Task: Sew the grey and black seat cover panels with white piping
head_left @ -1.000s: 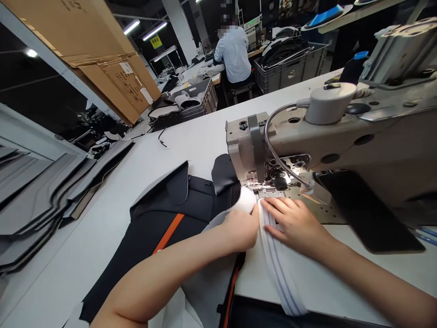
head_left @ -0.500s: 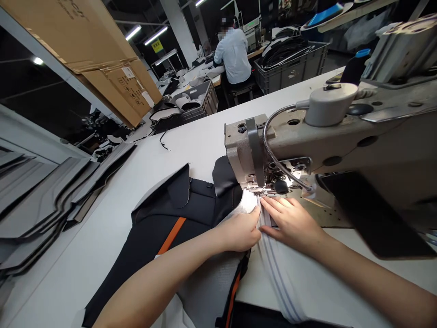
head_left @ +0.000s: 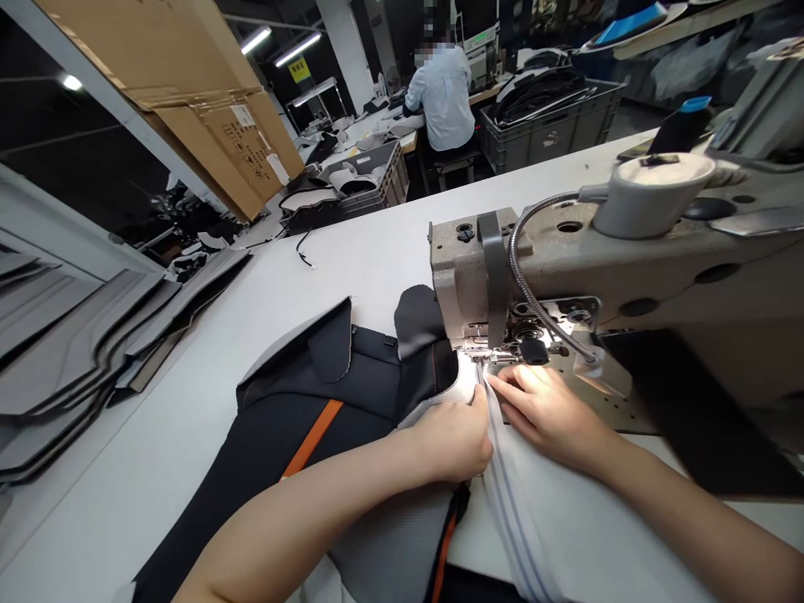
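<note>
**Two hands at the needle, much of it hidden**

We cannot make out the needle: the grey metal head of the sewing machine [head_left: 477,276] and its lamp glare cover it. The left hand [head_left: 456,435] curls over the seam, fingertips tucked under, so we cannot tell what they pinch. The right hand [head_left: 546,410] lies flat, fingers pressed together, on the white fabric [head_left: 521,502], a ribbed strip with thin blue lines, cut off at the bottom edge. Beside it lies smooth black fabric [head_left: 276,427] with an orange stripe, on the white table [head_left: 352,251].
</note>
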Motion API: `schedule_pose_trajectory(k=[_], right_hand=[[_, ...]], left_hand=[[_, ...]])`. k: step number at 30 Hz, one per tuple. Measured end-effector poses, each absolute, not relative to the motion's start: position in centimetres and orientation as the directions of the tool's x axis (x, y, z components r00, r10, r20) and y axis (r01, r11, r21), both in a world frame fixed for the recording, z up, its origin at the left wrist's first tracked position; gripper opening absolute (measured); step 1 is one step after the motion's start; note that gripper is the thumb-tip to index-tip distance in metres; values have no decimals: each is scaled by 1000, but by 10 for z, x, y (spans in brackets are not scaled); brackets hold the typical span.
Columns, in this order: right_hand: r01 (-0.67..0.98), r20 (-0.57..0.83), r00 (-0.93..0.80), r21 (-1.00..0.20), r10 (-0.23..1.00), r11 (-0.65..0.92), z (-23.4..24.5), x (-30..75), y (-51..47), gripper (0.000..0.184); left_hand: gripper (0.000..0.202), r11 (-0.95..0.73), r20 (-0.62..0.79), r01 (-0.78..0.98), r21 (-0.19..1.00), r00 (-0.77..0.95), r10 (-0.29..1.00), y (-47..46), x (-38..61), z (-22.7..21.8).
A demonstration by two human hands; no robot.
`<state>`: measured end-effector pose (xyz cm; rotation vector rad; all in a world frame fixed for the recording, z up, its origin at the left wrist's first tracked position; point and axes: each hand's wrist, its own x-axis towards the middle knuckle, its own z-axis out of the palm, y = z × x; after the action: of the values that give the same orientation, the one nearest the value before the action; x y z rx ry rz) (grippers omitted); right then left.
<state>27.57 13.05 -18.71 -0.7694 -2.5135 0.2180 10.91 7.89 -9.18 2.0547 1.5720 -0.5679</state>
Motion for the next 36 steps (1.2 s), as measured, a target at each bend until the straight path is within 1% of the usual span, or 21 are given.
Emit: schedule_pose_trajectory(k=[2,5,10,14,17,19,21,23,26,29,31,34,36], right_hand=[[477,429,-716,-275,550,835,-188,273,131,34],[494,450,-720,-202,528,846,-187,270,131,39],[536,436,-737,-89,517,839,-182,263,131,42],[537,473,-736,-26,484,843,-177,255,131,39],[521,504,-720,-63,478,851,-179,251,131,38],[525,538,-687,-96,488,845,-185,251,130,37],[549,584,-631,-129,510,826,-191,253,131,32],[575,601,-578,-180,552,798,-195,254,132,26],[591,583,-545,-241,602,770,-197,254,134,23],[577,582,-532,-282,614,767,-198,253,135,25],[559,587,-527,-305,614,771,-200,254,135,26],[571,570,-518,-324,637,754,-202,259,135,28],[606,521,-511,-345,683,717,-201,263,133,29]], left_hand=[[74,-224,-580,965,137,262,771,78,108,-93],[75,-228,-555,960,163,280,783,77,105,-94],[71,-232,-545,951,206,309,780,78,99,-97],[72,-213,-542,935,284,340,769,83,94,-98],[74,-181,-519,934,308,324,791,85,95,-97],[72,-161,-510,945,284,291,810,83,96,-95],[69,-158,-520,955,252,271,810,78,98,-94],[67,-173,-519,957,233,272,810,72,100,-96],[64,-197,-459,957,211,275,845,68,103,-107],[61,-194,-373,960,203,259,891,74,106,-118],[54,-199,-320,954,223,264,910,77,108,-120],[44,-277,-284,931,238,340,897,63,109,-120],[49,-353,-294,912,208,402,867,36,110,-120]])
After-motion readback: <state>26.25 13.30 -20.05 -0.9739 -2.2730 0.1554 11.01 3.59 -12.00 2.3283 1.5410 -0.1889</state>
